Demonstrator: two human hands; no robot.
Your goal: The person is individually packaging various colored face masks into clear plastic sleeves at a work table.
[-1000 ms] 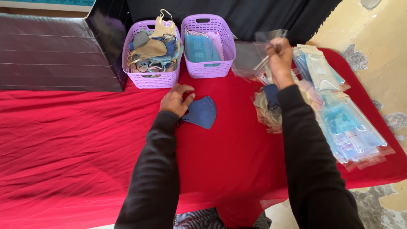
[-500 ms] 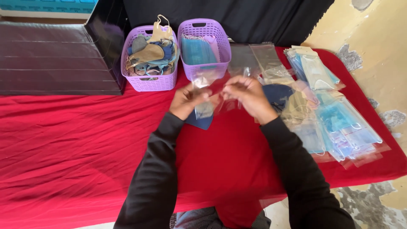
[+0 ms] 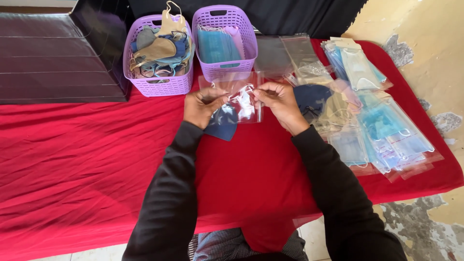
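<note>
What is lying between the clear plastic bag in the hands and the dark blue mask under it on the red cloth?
Nothing visible. Left hand and right hand both grip the clear plastic bag above the dark blue mask, which lies bare on the red cloth partly beneath the bag.

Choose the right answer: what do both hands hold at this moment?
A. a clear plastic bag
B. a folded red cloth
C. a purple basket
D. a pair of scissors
A: the left hand and the right hand pinch the two sides of a clear plastic bag above a dark blue mask on the red tablecloth; the purple baskets stand untouched behind.
</note>
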